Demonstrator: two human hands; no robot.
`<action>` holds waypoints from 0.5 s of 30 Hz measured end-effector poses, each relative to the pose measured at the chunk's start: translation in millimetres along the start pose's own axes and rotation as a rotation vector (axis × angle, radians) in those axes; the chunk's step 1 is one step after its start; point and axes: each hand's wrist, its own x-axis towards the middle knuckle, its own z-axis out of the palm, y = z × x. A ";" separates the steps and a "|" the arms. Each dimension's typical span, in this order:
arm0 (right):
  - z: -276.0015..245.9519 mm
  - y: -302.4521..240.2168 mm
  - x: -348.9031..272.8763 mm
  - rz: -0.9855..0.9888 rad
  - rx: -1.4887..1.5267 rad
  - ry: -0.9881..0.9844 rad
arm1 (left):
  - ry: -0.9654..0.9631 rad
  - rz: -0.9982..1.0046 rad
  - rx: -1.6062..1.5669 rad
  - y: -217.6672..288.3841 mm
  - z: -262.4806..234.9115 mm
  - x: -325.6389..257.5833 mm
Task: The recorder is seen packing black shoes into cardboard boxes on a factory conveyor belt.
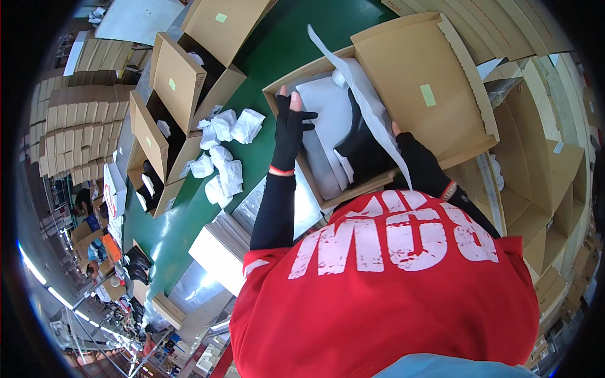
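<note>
An open cardboard box lies in front of me, its lid folded back to the right. Inside are a black boot, partly covered, and white wrapping paper. A long white paper sheet rises across the box, bending leftward at its far end. My left hand, in a black fingerless glove, is at the box's left wall with fingers spread, holding nothing. Against the near right side of the sheet is my right hand, gloved alike; one bare fingertip shows, the other fingers are mostly hidden.
Crumpled white paper wads lie on the green table to the left. Beyond them stand open boxes holding dark contents. A white paper stack sits by my left elbow. Large cartons stand at right; stacked boxes fill the far left.
</note>
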 end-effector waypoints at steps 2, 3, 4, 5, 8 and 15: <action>25.7 18.7 5.3 0.432 0.551 -0.127 | -0.018 0.024 -0.037 8.0 0.8 -18.9; 30.4 19.2 0.6 0.218 0.395 -0.167 | -0.032 0.054 -0.029 10.1 9.5 -27.1; 28.6 4.1 2.3 -0.002 0.222 -0.171 | -0.043 0.082 -0.022 11.5 17.0 -33.9; 26.4 -11.7 4.2 -0.211 0.069 -0.138 | -0.015 0.094 0.021 13.5 22.0 -36.9; 43.3 -15.8 -2.1 -0.194 -0.197 -0.360 | -0.029 0.273 0.438 2.6 20.4 -32.1; 52.5 -34.2 2.0 0.086 0.346 -0.685 | 0.363 0.585 1.077 -35.3 -16.6 -60.0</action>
